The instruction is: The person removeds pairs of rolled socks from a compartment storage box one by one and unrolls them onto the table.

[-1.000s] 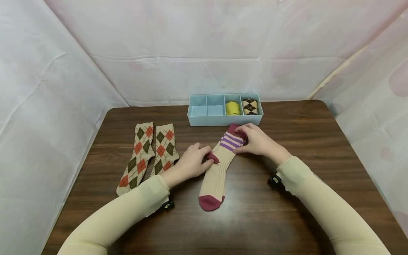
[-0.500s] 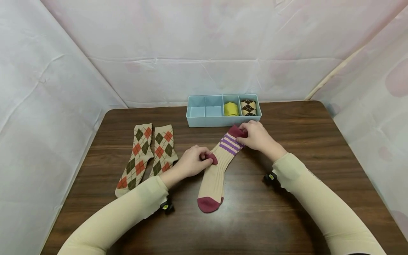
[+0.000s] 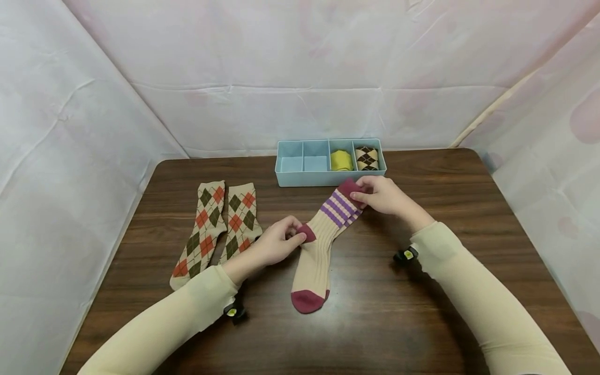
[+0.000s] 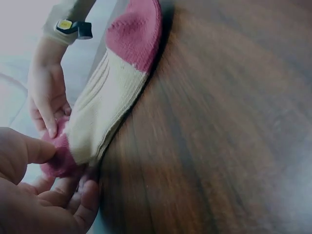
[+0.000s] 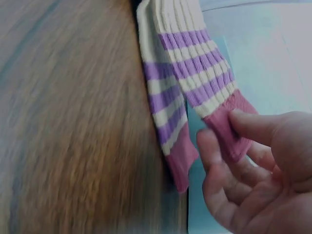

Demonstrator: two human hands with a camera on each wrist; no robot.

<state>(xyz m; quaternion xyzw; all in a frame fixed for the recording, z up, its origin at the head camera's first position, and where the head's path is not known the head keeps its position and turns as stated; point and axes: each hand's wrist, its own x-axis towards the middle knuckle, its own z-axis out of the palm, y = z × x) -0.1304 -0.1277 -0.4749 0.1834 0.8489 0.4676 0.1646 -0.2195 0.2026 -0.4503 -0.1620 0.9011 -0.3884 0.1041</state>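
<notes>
Pale cloth (image 3: 300, 67) hangs behind a brown wood table (image 3: 398, 328). Two long striped socks lie in the middle, one on top of the other. Their toes point to the near side, and their dark red tops point far and to the right, so they make a slanted line. The left hand (image 3: 276, 242) is on the left side and pinches the red heel of the top sock (image 3: 311, 265). It is the hand closer to the toes. The right hand (image 3: 382, 195) is at the far right end and pinches that sock's red top between thumb and fingers. The bottom sock (image 5: 165, 102) sticks out underneath, its red top apart from the one being held. Just past the right hand sits a blue box (image 3: 304, 179), with a yellow roll (image 3: 341, 161) and a diamond roll (image 3: 367, 159) in its two right parts. Two diamond socks (image 3: 201, 229) lie to the left.
</notes>
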